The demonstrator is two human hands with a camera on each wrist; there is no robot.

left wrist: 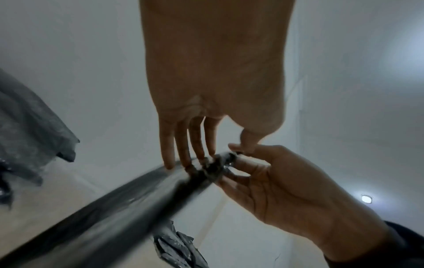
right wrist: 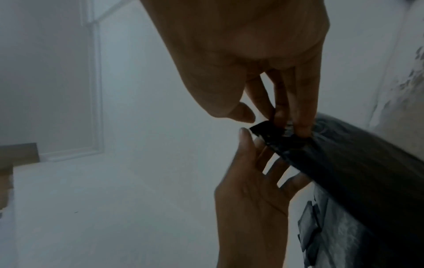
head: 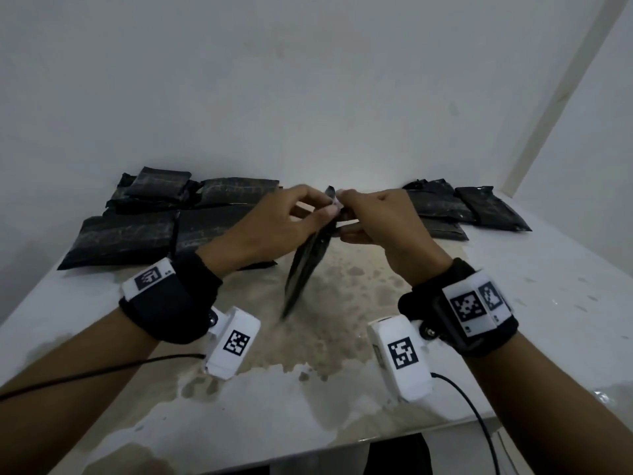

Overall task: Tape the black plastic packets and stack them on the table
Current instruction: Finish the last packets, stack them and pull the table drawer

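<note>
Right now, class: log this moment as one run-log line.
step: taping | hands: left and right both pinch packet top, held above table | piles: left, right | tape: not discernible
</note>
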